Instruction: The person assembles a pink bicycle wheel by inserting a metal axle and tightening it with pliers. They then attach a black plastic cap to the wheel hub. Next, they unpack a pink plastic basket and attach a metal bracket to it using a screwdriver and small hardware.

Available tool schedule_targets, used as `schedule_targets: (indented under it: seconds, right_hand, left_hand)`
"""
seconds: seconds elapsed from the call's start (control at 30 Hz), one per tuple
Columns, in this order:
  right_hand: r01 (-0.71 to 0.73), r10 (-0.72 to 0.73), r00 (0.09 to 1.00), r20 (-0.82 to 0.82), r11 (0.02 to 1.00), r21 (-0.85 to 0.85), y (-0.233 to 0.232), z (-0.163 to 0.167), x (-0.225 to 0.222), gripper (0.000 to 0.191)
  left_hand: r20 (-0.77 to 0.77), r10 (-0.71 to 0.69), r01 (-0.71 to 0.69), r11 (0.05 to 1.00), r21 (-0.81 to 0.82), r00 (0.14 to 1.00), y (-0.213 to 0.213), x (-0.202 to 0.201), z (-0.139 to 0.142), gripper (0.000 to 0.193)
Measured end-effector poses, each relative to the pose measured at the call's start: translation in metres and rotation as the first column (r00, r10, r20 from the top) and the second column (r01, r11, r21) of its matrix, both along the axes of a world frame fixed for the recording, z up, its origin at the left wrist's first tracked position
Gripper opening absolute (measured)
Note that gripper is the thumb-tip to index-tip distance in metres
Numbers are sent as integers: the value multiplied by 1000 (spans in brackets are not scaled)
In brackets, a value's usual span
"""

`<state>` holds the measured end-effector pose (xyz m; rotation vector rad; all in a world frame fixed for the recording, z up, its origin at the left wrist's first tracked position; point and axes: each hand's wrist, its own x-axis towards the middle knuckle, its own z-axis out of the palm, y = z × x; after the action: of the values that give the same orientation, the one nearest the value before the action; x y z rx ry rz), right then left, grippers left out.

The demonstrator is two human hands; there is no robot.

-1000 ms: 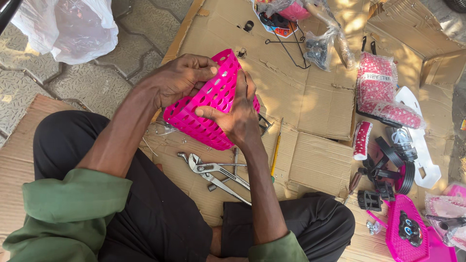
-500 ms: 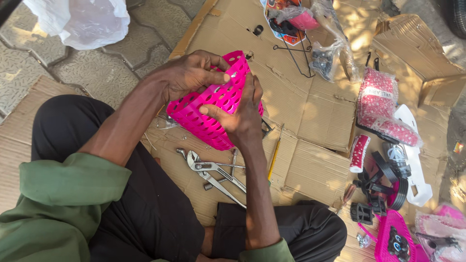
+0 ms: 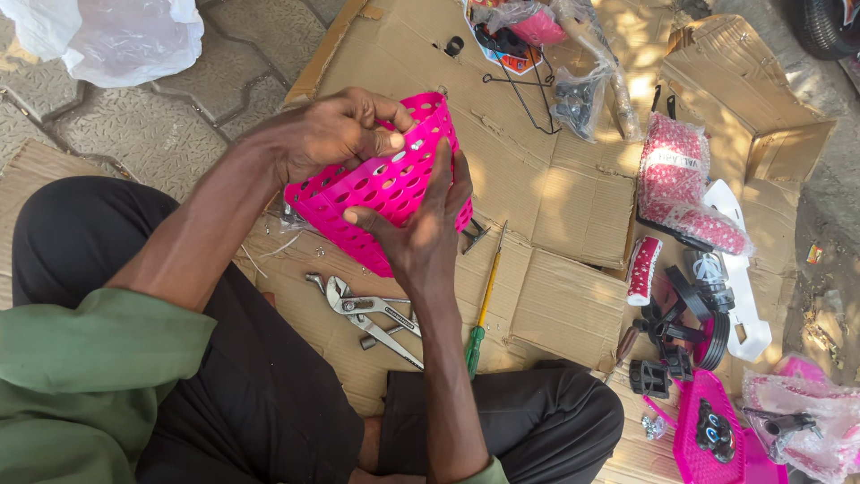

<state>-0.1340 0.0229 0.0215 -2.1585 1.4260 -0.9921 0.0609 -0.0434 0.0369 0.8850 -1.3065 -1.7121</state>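
Cardboard [image 3: 573, 197], flattened & spread over paving stones, is shown as the work surface; the seated person's dark-trousered legs [image 3: 269, 403] are crossed at its near edge. A white plastic bag [image 3: 116, 36] lies top left, well apart. Held above the cardboard, approx. centre frame, is a pink perforated plastic basket [image 3: 381, 193], tilted on its side. The left hand [image 3: 336, 134] is curled over the basket's upper rim, fingers pinched closed on something small at the wall; what is pinched cannot be told. The right hand [image 3: 425, 229] is spread wide against the basket's near wall, thumb & fingers bracing it. Below the basket, on the cardboard, lie slip-joint pliers [image 3: 367, 314]; just beside them, to the right, a green-handled screwdriver [image 3: 482, 305]. Further right are seen a red-and-white patterned wrapped part [image 3: 676, 170], black plastic fittings [image 3: 672, 323] & another pink moulding [image 3: 708, 430]. Risk, as judged: the thin wall could flex or crack if squeezed too hard, and any small part pinched at the rim could be dropped & lost among the cardboard folds if the grip slips.
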Motion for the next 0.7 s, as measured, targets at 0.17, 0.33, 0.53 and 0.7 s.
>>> schedule_targets:
  seconds: [0.17, 0.33, 0.53, 0.7]
  right_hand:
    - [-31, 31, 999, -33, 999, 12, -4, 8, -2, 132]
    - [-41, 41, 999, 7, 998, 39, -4, 9, -2, 132]
    - [1, 1, 1000, -22, 996, 88, -3, 13, 1, 133]
    - [-5, 4, 1000, 6, 993, 117, -2, 17, 2, 134]
  left_hand:
    - [-1, -31, 31, 998, 60, 1000, 1, -1, 7, 24]
    - [69, -17, 16, 1000, 19, 997, -2, -2, 4, 21]
    - [2, -40, 40, 998, 56, 999, -1, -3, 6, 22]
    - [-1, -50, 50, 997, 63, 999, -4, -3, 1, 24]
